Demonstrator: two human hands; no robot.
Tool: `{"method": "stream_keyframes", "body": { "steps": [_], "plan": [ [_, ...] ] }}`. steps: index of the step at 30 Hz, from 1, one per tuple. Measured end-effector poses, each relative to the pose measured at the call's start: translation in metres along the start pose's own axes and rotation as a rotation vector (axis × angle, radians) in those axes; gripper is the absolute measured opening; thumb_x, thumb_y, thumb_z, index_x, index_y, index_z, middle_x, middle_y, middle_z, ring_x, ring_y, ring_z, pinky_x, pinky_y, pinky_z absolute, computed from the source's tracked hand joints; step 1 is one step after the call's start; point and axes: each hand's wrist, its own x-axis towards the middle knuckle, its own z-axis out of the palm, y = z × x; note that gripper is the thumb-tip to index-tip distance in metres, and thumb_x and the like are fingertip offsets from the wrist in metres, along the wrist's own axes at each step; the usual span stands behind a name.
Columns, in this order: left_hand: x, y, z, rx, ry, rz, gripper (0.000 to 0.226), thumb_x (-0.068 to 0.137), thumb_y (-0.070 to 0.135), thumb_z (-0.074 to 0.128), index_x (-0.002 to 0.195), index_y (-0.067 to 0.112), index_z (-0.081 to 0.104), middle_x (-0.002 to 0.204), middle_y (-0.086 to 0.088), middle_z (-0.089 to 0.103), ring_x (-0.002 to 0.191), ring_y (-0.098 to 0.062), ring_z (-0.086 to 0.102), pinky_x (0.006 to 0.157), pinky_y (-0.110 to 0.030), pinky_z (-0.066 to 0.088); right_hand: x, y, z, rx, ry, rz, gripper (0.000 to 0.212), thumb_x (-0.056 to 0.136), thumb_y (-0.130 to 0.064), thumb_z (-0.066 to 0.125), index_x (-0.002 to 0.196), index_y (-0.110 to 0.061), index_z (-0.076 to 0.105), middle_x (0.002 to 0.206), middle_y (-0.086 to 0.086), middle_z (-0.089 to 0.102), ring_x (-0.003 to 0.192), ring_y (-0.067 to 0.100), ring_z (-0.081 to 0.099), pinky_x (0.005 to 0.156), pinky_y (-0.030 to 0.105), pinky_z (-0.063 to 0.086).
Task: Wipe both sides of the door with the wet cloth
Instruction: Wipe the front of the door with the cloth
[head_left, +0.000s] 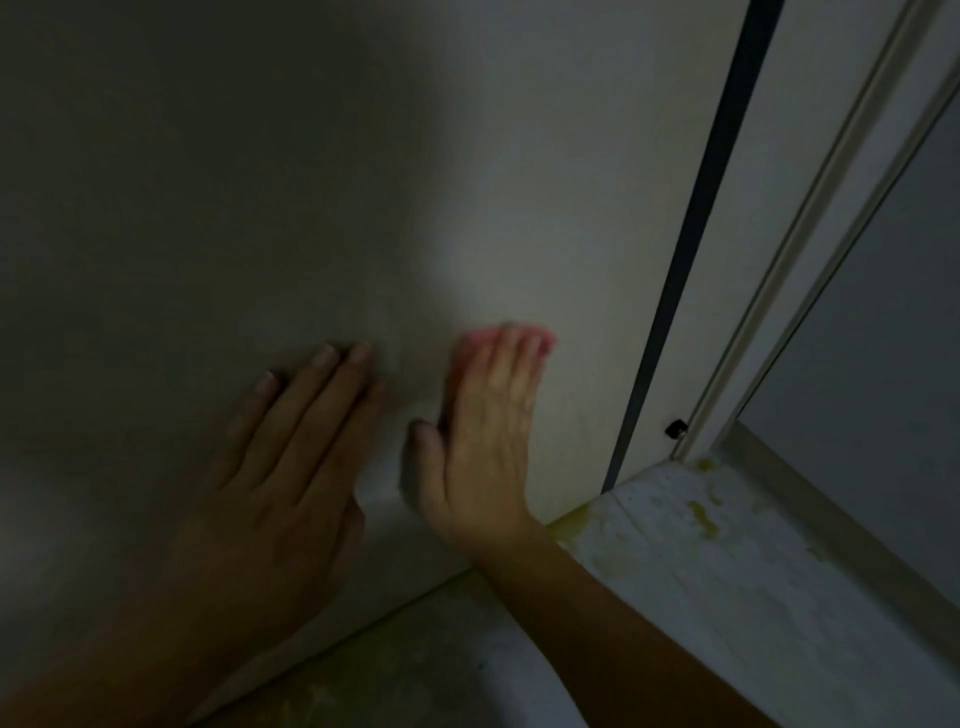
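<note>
Low in the frame, our left hand (296, 447) lies flat on the pale door (363, 156), fingers straight. Just right of it, our right hand (485, 436) presses a blurred pink cloth (465, 347) against the door with straight fingers.

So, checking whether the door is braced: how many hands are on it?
2. The left hand lies flat on the door, lower left; the right hand presses the pink cloth against it, nearer the edge.

Dim light; a yellow-stained pale threshold (675, 551) meets a white frame (826, 223).
</note>
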Motion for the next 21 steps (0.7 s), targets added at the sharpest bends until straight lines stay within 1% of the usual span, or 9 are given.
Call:
{"method": "stream_keyframes", "body": {
  "steps": [3,5,7,9,10,14,16,18,21],
  "plan": [
    [0.000,-0.001,0.000,-0.001,-0.011,0.007,0.067,0.087,0.018,0.045,0.152,0.004,0.037,0.169,-0.010,0.018,0.156,-0.027,0.017,0.126,-0.048,0.012,0.018,0.001,0.002,-0.047,-0.008,-0.152,0.069,0.103,-0.041,0.033,0.159,-0.015,0.001,0.167,-0.002,-0.026,0.156,0.029,-0.016,0.126,0.050,-0.006],
    [0.001,0.002,0.001,0.016,-0.012,0.004,0.069,0.084,0.020,0.049,0.151,0.005,0.040,0.168,-0.012,0.020,0.156,-0.029,0.017,0.125,-0.050,0.011,0.012,0.013,0.001,-0.082,0.004,-0.117,0.069,0.106,-0.043,0.024,0.162,-0.016,-0.006,0.168,0.000,-0.023,0.157,0.030,-0.013,0.126,0.049,-0.004],
    [0.003,0.008,0.003,0.020,-0.008,-0.006,0.071,0.082,0.021,0.051,0.150,0.004,0.043,0.166,-0.013,0.025,0.156,-0.030,0.017,0.125,-0.054,0.011,0.023,0.020,-0.010,-0.027,0.100,0.120,0.071,0.107,-0.040,0.024,0.159,-0.008,-0.012,0.168,0.011,-0.019,0.156,0.035,-0.013,0.126,0.050,-0.005],
    [0.010,0.015,0.004,0.005,0.007,-0.025,0.070,0.080,0.019,0.052,0.148,0.003,0.047,0.164,-0.015,0.029,0.156,-0.031,0.018,0.124,-0.058,0.012,0.069,0.015,-0.032,0.135,0.247,0.364,0.073,0.105,-0.037,0.024,0.157,0.005,-0.006,0.167,0.023,-0.011,0.156,0.039,-0.013,0.126,0.053,-0.008],
    [0.014,0.019,0.005,0.006,0.012,-0.031,0.070,0.078,0.017,0.053,0.147,0.002,0.048,0.163,-0.016,0.031,0.155,-0.031,0.019,0.123,-0.059,0.012,0.097,0.013,-0.043,0.192,0.290,0.400,0.073,0.105,-0.039,0.021,0.156,0.008,-0.002,0.167,0.027,-0.007,0.156,0.041,-0.011,0.126,0.057,-0.006],
    [0.020,0.026,0.012,0.010,0.007,-0.063,0.074,0.072,0.013,0.061,0.145,0.003,0.050,0.162,-0.015,0.034,0.156,-0.029,0.018,0.123,-0.060,0.005,0.162,0.025,-0.063,0.168,0.239,0.172,0.095,0.102,-0.065,0.006,0.155,0.013,0.009,0.165,0.033,0.006,0.155,0.046,0.003,0.122,0.066,0.005],
    [0.023,0.030,0.014,0.015,-0.005,-0.074,0.076,0.072,0.015,0.061,0.147,0.005,0.048,0.163,-0.012,0.032,0.158,-0.024,0.009,0.123,-0.059,0.000,0.135,0.043,-0.055,0.125,0.260,0.167,0.088,0.104,-0.057,0.010,0.154,0.016,0.009,0.164,0.034,0.005,0.155,0.048,0.002,0.122,0.068,0.004],
    [0.026,0.034,0.015,0.025,-0.029,-0.085,0.077,0.072,0.017,0.061,0.148,0.007,0.048,0.164,-0.010,0.030,0.158,-0.023,0.003,0.123,-0.059,-0.004,0.071,0.067,-0.040,0.110,0.247,0.343,0.078,0.107,-0.051,0.014,0.158,0.007,0.002,0.168,0.023,-0.005,0.156,0.040,-0.008,0.124,0.063,-0.001],
    [0.030,0.036,0.018,0.076,-0.095,-0.083,0.078,0.074,0.021,0.060,0.149,0.007,0.047,0.166,-0.009,0.025,0.158,-0.027,0.002,0.121,-0.059,-0.009,-0.010,0.089,-0.024,0.263,0.177,0.820,0.076,0.104,-0.059,0.019,0.160,-0.016,-0.010,0.169,0.002,-0.020,0.155,0.016,-0.021,0.127,0.051,-0.006]
  ]
}}
